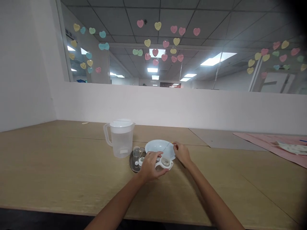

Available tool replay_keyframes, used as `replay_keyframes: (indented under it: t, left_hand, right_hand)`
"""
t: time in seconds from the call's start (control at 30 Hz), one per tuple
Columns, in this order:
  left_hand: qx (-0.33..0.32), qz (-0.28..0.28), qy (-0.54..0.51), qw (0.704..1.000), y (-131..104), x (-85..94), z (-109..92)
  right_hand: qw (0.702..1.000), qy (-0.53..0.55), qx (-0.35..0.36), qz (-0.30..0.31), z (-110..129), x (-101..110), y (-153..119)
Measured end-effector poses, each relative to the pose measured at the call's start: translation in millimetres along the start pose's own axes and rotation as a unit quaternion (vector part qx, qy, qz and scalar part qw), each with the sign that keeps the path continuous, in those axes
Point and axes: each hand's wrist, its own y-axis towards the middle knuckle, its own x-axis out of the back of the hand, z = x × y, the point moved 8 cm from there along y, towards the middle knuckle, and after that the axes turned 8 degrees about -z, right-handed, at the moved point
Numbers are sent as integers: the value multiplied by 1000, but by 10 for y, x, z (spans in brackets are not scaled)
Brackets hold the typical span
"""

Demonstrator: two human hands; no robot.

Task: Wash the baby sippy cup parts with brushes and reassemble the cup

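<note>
My left hand is closed on a white plastic ring-shaped part, which has a round opening and a small tab on its right side. It is held up in front of a pale bowl. At the bowl's right edge, my right hand pinches a thin stick that slants down over the bowl; its exact kind is too fine to make out. Left of the bowl lies a round dark metal tray. On it are a small clear cup and small white pieces, partly covered by my left hand.
A clear plastic pitcher with a lid and handle stands left of the tray. Farther right, a pink cloth with a pale packet lies on the wooden table. A wall and window with heart-shaped notes rise behind.
</note>
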Motion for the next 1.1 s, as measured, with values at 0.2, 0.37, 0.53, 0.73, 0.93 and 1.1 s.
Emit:
replay_keyframes:
  t: [0.2, 0.37, 0.53, 0.73, 0.93, 1.1]
  left_hand:
    - [-20, 5, -53, 998, -1, 30, 75]
    - [180, -82, 20, 980, 42, 255, 683]
    - [327, 43, 148, 933, -90, 181, 1275]
    - [309, 104, 144, 934, -132, 75, 1338]
    - [305, 136, 162, 928, -113, 80, 1347]
    - [347, 109, 214, 907, -137, 152, 1385]
  right_hand:
    - [981, -44, 50, 185, 377, -639, 200]
    - [981, -31, 30, 189, 388, -818, 385]
    - [988, 43, 24, 148, 351, -548, 613]
    - [981, 135, 30, 135, 438, -335, 703]
    - [975, 183, 21, 120, 517, -271, 686]
    - [976, 195, 21, 99, 587, -147, 659]
